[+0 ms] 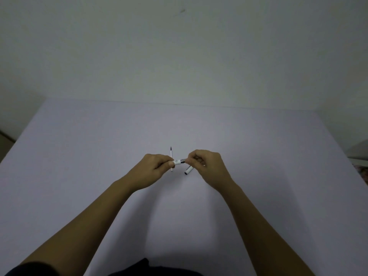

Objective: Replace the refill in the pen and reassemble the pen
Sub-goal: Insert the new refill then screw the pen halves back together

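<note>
A white pen body [177, 162] is held level between both hands above the table. My left hand [155, 166] grips its left end, and my right hand [205, 163] pinches the grey part at its right end. A thin white refill with a dark tip [171, 154] lies on the table just behind my left hand, partly hidden by it. A white pen cap [188, 170] lies on the table under my right hand.
The pale table [99, 166] reaches back to a plain wall [179, 56]. Its left edge and right edge show, with some objects beyond the right edge [360, 156].
</note>
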Demonstrator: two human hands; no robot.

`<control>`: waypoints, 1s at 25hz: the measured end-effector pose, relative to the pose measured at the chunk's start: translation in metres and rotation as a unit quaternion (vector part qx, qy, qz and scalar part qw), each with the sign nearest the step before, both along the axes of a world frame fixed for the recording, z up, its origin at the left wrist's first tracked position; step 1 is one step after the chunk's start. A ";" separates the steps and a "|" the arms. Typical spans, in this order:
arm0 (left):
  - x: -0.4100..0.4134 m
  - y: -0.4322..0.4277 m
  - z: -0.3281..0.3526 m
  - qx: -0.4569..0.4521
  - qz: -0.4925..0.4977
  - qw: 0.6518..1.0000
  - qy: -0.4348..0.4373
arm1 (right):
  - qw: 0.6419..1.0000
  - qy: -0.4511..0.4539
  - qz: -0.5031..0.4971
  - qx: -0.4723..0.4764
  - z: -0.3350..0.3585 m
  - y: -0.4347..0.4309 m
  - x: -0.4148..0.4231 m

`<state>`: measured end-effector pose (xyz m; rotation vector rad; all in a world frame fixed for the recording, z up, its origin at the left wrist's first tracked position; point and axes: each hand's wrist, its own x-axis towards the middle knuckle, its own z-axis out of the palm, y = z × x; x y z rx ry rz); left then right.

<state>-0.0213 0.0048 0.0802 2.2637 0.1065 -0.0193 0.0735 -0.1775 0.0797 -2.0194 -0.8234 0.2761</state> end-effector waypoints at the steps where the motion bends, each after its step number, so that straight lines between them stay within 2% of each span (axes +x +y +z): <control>1: 0.000 0.001 0.001 -0.018 0.000 1.000 0.015 | 1.000 -0.002 0.007 0.017 0.000 -0.001 -0.001; 4: 0.001 0.000 0.006 -0.052 -0.002 0.998 0.040 | 0.997 -0.049 0.000 0.056 0.001 -0.005 -0.003; 8: 0.002 -0.001 0.014 -0.092 0.001 0.994 0.055 | 0.977 -0.206 0.031 0.042 0.006 -0.010 -0.003; 10: 0.002 -0.001 0.019 -0.082 -0.006 0.996 0.030 | 0.960 -0.277 0.045 0.013 0.010 -0.012 -0.003; 12: 0.003 -0.001 0.023 -0.039 -0.006 0.998 -0.040 | 0.952 -0.304 0.038 -0.011 0.018 -0.010 -0.004; 16: 0.002 -0.003 0.029 0.060 -0.036 0.986 -0.153 | 0.967 -0.254 0.014 -0.030 0.029 -0.004 -0.003; 18: 0.002 -0.004 0.030 0.066 -0.042 0.984 -0.161 | 0.977 -0.208 0.007 -0.037 0.031 -0.002 -0.002; 22: 0.004 -0.004 0.030 0.045 -0.005 0.987 -0.152 | 0.993 -0.114 0.014 0.007 0.038 -0.004 -0.004; 25: 0.004 -0.004 0.032 0.051 -0.008 0.987 -0.152 | 0.991 -0.128 0.031 -0.003 0.045 -0.006 0.000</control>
